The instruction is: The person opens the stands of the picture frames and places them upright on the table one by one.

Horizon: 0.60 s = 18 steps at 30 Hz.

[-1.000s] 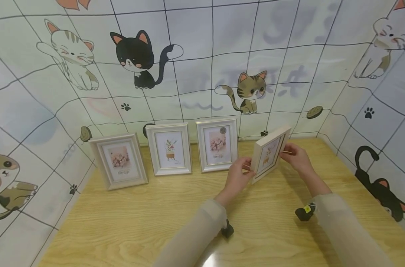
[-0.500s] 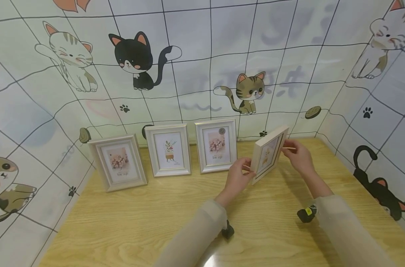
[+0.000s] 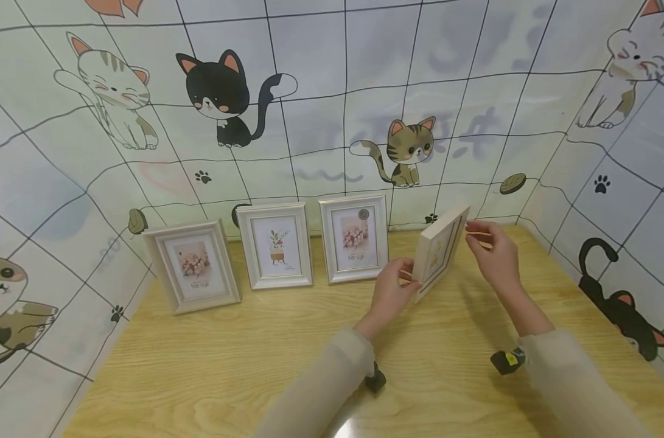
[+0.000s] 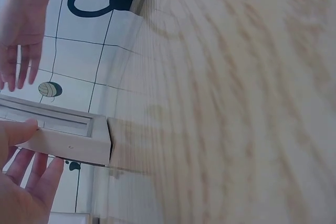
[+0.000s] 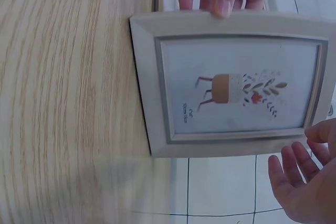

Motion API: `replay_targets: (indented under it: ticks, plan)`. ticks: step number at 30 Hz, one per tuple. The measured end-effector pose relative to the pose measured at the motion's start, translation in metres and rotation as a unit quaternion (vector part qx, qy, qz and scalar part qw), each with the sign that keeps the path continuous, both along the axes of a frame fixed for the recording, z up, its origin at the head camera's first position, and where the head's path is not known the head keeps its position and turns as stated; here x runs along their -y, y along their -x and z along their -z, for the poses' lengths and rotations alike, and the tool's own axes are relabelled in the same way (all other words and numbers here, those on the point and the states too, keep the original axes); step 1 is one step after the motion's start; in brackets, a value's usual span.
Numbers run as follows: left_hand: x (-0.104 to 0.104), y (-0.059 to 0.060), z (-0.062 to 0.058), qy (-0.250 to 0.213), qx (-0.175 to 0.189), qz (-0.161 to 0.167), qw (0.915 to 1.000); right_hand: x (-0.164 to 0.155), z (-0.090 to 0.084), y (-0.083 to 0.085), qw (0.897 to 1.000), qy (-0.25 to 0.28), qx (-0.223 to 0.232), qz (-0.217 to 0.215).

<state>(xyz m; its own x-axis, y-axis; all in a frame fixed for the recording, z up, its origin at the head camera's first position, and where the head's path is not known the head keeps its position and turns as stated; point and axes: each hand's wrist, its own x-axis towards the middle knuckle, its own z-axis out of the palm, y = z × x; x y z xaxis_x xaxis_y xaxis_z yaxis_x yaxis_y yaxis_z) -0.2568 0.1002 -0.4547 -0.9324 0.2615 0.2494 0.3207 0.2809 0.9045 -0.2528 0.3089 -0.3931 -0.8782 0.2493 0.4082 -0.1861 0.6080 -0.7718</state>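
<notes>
A pale picture frame [image 3: 440,252] with a potted-plant print stands upright on the table, turned at an angle to the left. My left hand [image 3: 393,291] grips its near side edge, thumb on the front and fingers behind, as the left wrist view also shows. Beside the far edge is my right hand [image 3: 495,258], its fingers loosely extended. In the left wrist view the right hand's fingertips [image 4: 26,80] look slightly apart from the frame. The right wrist view shows the frame's print [image 5: 236,87] face on, with the right thumb [image 5: 317,131] overlapping a corner.
To the left stand three more picture frames: a flower-print one [image 3: 232,298], a plant-print one [image 3: 282,283] and another flower-print one [image 3: 359,277]. Behind the wooden table [image 3: 211,365] rises a cat-patterned wall covering [image 3: 321,73]; it also lines both sides.
My right hand has moved up and a little right, its fingers loosening from the frame's far edge. The frame has turned slightly more edge-on. My left hand keeps its grip.
</notes>
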Motion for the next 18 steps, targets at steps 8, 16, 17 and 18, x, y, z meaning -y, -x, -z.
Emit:
replay_targets:
  ticks: [8, 16, 17, 18]
  plan:
    - [-0.006, -0.001, -0.002, 0.009, 0.002, -0.013, 0.9999, 0.015, -0.008, -0.011, 0.999, 0.005, -0.025, -0.02]
    - [-0.01, -0.002, -0.002, 0.015, 0.002, -0.025, 0.9996, 0.026, -0.008, -0.019, 0.997, 0.025, -0.054, -0.052]
    - [-0.011, -0.002, -0.002, 0.014, 0.002, -0.025, 0.9996, 0.027, -0.008, -0.019, 0.996, 0.026, -0.058, -0.055]
    - [-0.011, -0.003, -0.002, 0.013, 0.004, -0.024, 0.9996, 0.028, -0.007, -0.019, 0.996, 0.027, -0.062, -0.058]
